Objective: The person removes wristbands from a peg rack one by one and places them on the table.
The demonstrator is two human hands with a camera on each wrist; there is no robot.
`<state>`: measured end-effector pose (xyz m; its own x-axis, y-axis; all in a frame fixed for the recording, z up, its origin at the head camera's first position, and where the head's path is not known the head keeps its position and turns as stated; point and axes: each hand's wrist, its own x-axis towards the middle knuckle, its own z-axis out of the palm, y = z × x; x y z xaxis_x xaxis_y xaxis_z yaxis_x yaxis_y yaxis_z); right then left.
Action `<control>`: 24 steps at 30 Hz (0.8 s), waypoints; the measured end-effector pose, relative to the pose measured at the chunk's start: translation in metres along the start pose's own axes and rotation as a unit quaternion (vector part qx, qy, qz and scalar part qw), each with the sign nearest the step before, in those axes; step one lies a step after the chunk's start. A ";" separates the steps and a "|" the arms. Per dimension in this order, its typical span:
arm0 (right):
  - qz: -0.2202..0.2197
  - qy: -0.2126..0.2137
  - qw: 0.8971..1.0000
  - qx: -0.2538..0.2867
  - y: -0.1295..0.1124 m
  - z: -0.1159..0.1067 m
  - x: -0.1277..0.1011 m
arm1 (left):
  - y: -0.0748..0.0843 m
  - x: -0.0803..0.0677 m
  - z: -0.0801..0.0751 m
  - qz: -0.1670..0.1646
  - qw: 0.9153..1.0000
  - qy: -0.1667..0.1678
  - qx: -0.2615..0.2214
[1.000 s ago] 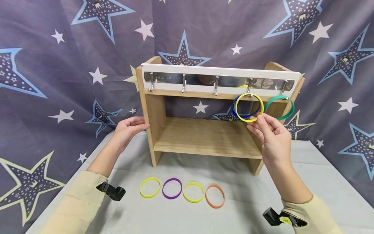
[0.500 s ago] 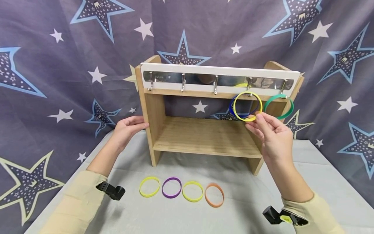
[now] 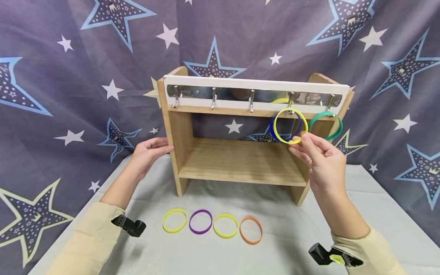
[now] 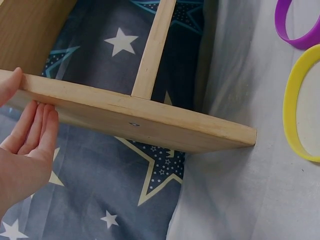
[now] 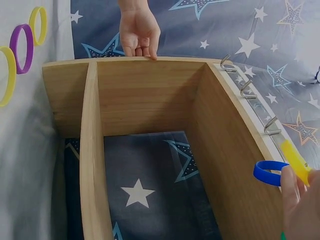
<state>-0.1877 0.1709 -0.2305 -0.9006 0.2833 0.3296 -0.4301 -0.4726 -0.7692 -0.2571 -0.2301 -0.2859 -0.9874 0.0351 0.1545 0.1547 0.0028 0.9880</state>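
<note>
A wooden rack [image 3: 182, 130] carries a white rail with several metal hooks [image 3: 252, 101]. A yellow ring [image 3: 279, 133] has its top at the fourth hook, with a blue ring [image 3: 272, 128] just behind it. My right hand [image 3: 300, 138] pinches the yellow ring's lower edge; the right wrist view shows my fingers [image 5: 295, 200] on the yellow ring [image 5: 295, 159] beside the blue ring [image 5: 269, 173]. From the fifth hook hangs a green ring [image 3: 338, 128]. With flat fingers, my left hand [image 3: 161, 147] rests against the rack's left side panel [image 4: 135, 117].
Four loose rings lie in a row on the grey cloth in front of the rack: yellow-green [image 3: 164, 225], purple [image 3: 191, 226], yellow [image 3: 215, 230] and orange [image 3: 242, 235]. A star-print cloth hangs behind. The three left hooks are bare.
Almost nothing: my right hand keeps its pinch on the yellow ring at the fourth hook, my left hand stays on the side panel, and the view has drifted slightly.
</note>
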 end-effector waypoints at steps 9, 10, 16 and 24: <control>-0.015 0.000 1.000 0.025 -0.005 0.002 -0.001 | 0.000 0.000 0.001 -0.001 1.000 -0.003 0.012; -0.015 -0.002 0.999 0.029 -0.005 0.002 -0.002 | -0.001 0.000 0.001 0.000 1.000 -0.003 0.011; -0.013 -0.014 1.000 0.013 -0.006 -0.001 -0.007 | -0.001 0.000 0.002 0.009 1.000 -0.006 -0.006; -0.001 -0.054 0.998 -0.021 -0.003 -0.010 -0.014 | -0.001 0.000 0.001 0.009 1.000 -0.003 0.006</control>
<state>-0.1735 0.1766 -0.2376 -0.9021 0.1922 0.3863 -0.4312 -0.4369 -0.7895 -0.2574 -0.2291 -0.2870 -0.9840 0.0415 0.1730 0.1738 0.0143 0.9847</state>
